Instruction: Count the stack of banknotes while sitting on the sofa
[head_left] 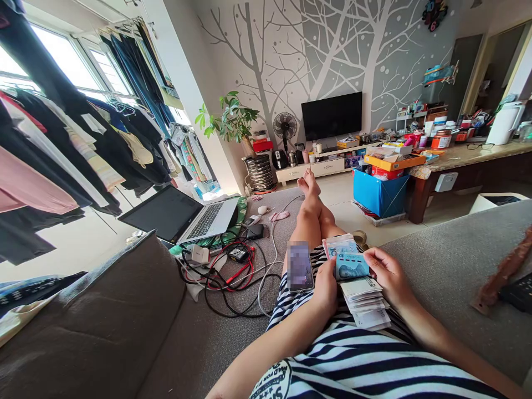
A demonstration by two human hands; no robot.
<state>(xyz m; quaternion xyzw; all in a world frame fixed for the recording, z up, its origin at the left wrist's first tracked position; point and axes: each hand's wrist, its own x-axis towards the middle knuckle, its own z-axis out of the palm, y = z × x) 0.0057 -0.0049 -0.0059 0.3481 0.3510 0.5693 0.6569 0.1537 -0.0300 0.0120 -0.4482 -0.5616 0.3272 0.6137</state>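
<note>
A blue banknote (352, 267) is stretched between my two hands above my lap. My left hand (325, 285) is closed on its left edge, and the fingers of my right hand (386, 271) pinch its right end. Behind it lie more banknotes (341, 244), pinkish and pale blue, on my lap. Nearer to me, a fanned stack of pale paper notes (366, 303) rests on the striped cloth (332, 354) over my thighs. Left of my left hand, a phone (300, 267) with a blurred screen lies on my leg.
An open laptop (208, 219) sits on the sofa (233, 338) to the left, beside tangled cables (241, 277) and chargers. A blue storage box (379, 193) stands by a cluttered table (469, 158) at right. Clothes (66, 149) hang at left; a television (332, 115) is ahead.
</note>
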